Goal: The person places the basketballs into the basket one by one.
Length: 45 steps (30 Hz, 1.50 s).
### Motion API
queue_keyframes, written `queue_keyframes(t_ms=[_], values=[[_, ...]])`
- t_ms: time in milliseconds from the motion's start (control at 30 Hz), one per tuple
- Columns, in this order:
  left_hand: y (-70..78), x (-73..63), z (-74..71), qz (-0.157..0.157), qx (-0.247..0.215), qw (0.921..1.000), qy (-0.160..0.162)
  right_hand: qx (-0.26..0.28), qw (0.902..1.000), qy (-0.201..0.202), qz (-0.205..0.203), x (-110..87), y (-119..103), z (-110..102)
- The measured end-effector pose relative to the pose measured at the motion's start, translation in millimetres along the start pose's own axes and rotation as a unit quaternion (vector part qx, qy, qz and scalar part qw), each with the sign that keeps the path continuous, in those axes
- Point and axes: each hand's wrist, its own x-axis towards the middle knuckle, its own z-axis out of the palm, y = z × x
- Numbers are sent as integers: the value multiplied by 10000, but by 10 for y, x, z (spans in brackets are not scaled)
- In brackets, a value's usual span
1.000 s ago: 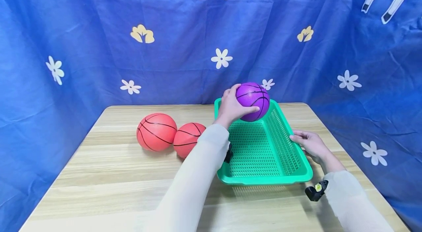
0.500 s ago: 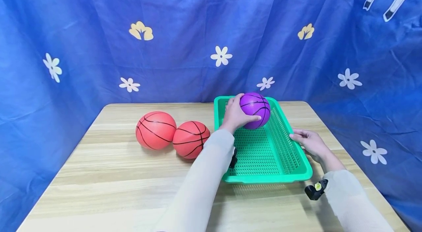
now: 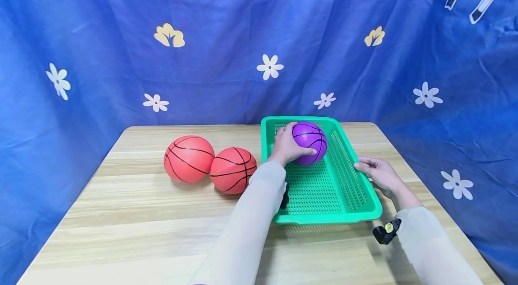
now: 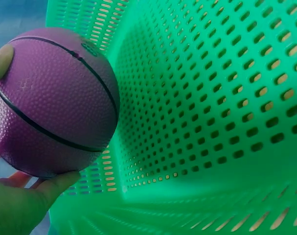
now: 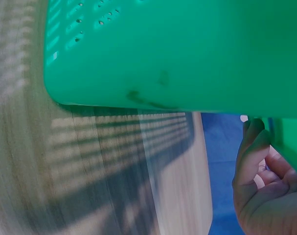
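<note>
Head view: writing 1st. Only mark seen on the purple ball point(image 3: 313, 139) is a small dark printed emblem point(image 4: 89, 48), clearest in L wrist view, next to a black seam; too small/blurred to read. Black wrist device point(image 3: 386, 232) by the R cuff has a yellow spot, detail too small to tell.

L hand point(image 3: 285, 146) grips the purple ball from its left: thumb bent across the near side, other fingers round the far/left side, some hidden behind it. Ball sits between thumb & fingers, its right side uncovered. It's inside the green basket point(image 3: 328, 218), toward the far end, below rim level for the most part; can't tell if it touches the bottom. Basket has slotted walls & a floor full of small holes.

R hand point(image 3: 382, 177) pinches the basket's right rim approx. midway along, thumb on top, other fingers curled below/outside; R wrist view has those fingers right up against the green plastic, partly hidden.

Left of basket, on the wood-grain table point(image 3: 141, 231): 2 red balls w/ black lines. Farther-left ball point(image 3: 189, 159) appears to touch the nearer one point(image 3: 233, 170), which is just beside the L sleeve point(image 3: 251, 217). Far side: blue cloth point(image 3: 210, 51) w/ white flowers, yellow plant shapes, animal legs up top.
</note>
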Motion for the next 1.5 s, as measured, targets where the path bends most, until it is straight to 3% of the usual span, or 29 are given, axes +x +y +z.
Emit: queue_keyframes(t_ms=[433, 767, 1200, 1500], values=[[-26, -37, -2, -108, 191, 9989, -424, 35, 9999, 83, -52, 11, 21, -6], [36, -26, -52, -201, 264, 9992, -235, -35, 9999, 77, -71, 22, 19, 6], [389, -28, -480, 154, 128, 9997, 166, -17, 10000, 10, -97, 3, 6, -11], [467, -88, -709, 702, 185, 9972, 172, -30, 10000, -22, -69, -3, 2, -5]])
